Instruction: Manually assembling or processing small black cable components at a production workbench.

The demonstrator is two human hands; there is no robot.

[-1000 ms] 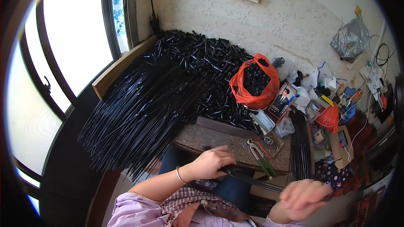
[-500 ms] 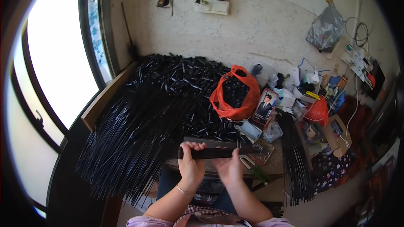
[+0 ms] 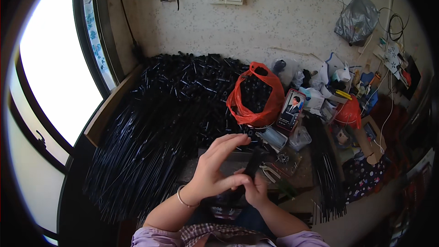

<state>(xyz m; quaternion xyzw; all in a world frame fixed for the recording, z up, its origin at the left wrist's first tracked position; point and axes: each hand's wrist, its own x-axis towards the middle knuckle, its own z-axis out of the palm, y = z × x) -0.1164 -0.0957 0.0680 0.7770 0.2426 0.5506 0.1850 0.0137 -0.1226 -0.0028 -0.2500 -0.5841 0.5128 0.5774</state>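
My right hand [image 3: 257, 191] is closed around a long, dark bar-like piece [image 3: 253, 162], perhaps a bundle of strips; its kind is not clear. The piece slants up and away from the palm, its lower part hidden behind my hands. My left hand [image 3: 211, 169] is open just left of it, fingers stretched out and thumb reaching toward the right hand. Beyond the hands lies a heap of short black tube-like pieces [image 3: 196, 75]. Long thin black rods [image 3: 137, 164] fan out over the table's left side.
A red plastic bag [image 3: 237, 110] of small black parts stands behind my hands. Right of it are a propped phone [image 3: 289, 110], a clear plastic bag [image 3: 300, 138] and pliers [image 3: 270, 172]. More black rods [image 3: 327, 169] hang over the right edge. A wooden board [image 3: 107, 110] borders the left.
The dark piece has turned from lying crosswise in both hands to pointing away in my right hand. My left hand has let go and opened. The view has shifted slightly.
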